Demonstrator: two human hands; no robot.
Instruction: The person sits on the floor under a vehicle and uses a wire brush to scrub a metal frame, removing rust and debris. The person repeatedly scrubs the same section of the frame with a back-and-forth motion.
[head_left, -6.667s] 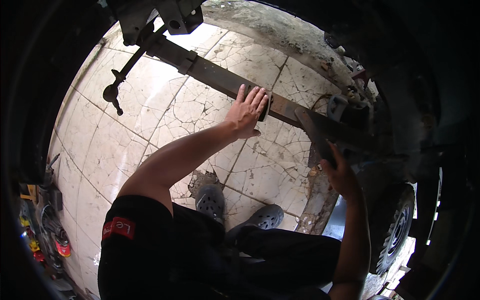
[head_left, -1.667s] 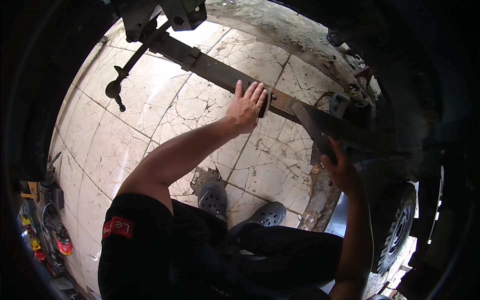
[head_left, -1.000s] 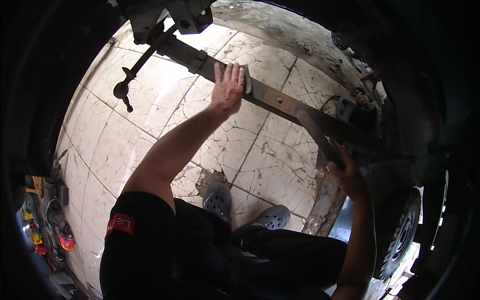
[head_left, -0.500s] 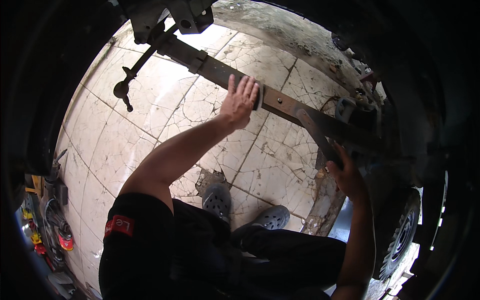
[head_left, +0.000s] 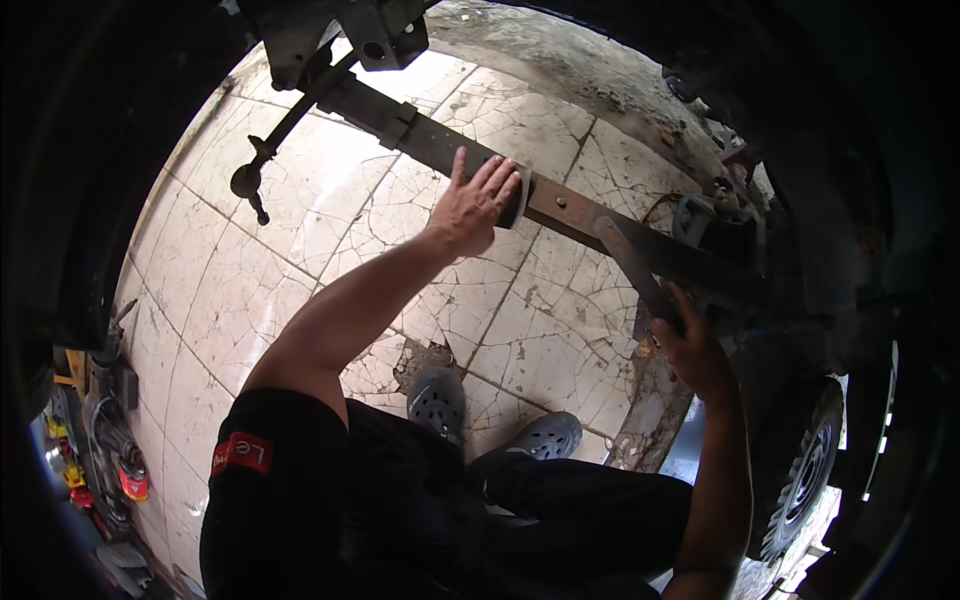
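A long dark metal beam [head_left: 438, 142] runs slantwise from the upper left toward the right. My left hand [head_left: 474, 210] lies on it with fingers spread, just left of the squared end of its wider, dark part. Beyond that end the beam continues as a narrower brown section [head_left: 562, 204] with a bolt or hole in its top. In my right hand [head_left: 702, 350] is a flat dark metal bar [head_left: 632, 262] with a rounded tip. Its tip lies against or just over the brown section; contact cannot be made out. My fingers wrap round its lower end.
A rod with a ball-shaped joint [head_left: 246, 180] hangs at the upper left. Cracked tiles [head_left: 300, 235] cover the floor beneath, beside a rough concrete ledge [head_left: 560, 55]. A tyre [head_left: 805, 475] stands at the lower right. Tools and a red can [head_left: 133, 482] lie far left.
My left hand has slid slightly left along the beam, baring more of the dark part's end. The right hand and its bar stay nearly still.
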